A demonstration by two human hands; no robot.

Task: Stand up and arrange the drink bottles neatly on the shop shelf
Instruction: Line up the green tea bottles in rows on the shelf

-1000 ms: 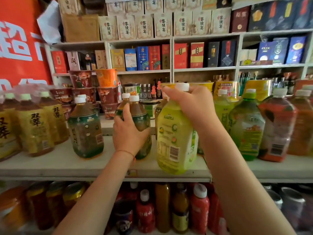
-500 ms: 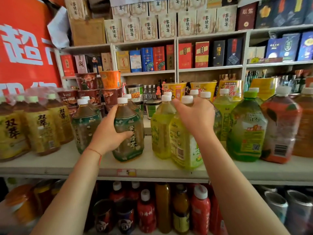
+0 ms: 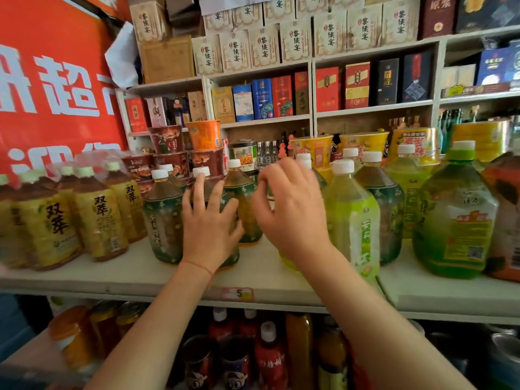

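Several drink bottles stand on the white shelf (image 3: pixel 140 274). My left hand (image 3: pixel 209 223) lies flat, fingers spread, against a dark green-labelled tea bottle (image 3: pixel 201 172) that it mostly hides. Similar tea bottles stand to its left (image 3: pixel 163 220) and behind to its right (image 3: pixel 244 192). My right hand (image 3: pixel 292 209) hovers with loosely curled fingers and holds nothing; a yellow-green bottle's base (image 3: pixel 287 263) shows below it. Another yellow-green bottle (image 3: pixel 351 220) stands just right of that hand.
Shrink-wrapped yellow-labelled tea bottles (image 3: pixel 95 215) fill the shelf's left. A big green bottle (image 3: pixel 455 220) and a red-orange one (image 3: pixel 506 220) stand at the right. Noodle cups (image 3: pixel 202 135) are stacked behind. Red bottles and cans (image 3: pixel 270 356) crowd the lower shelf.
My right hand has let go of the yellow-green bottle's top and moved left. My left hand has opened from gripping the dark tea bottle to lying flat on it.
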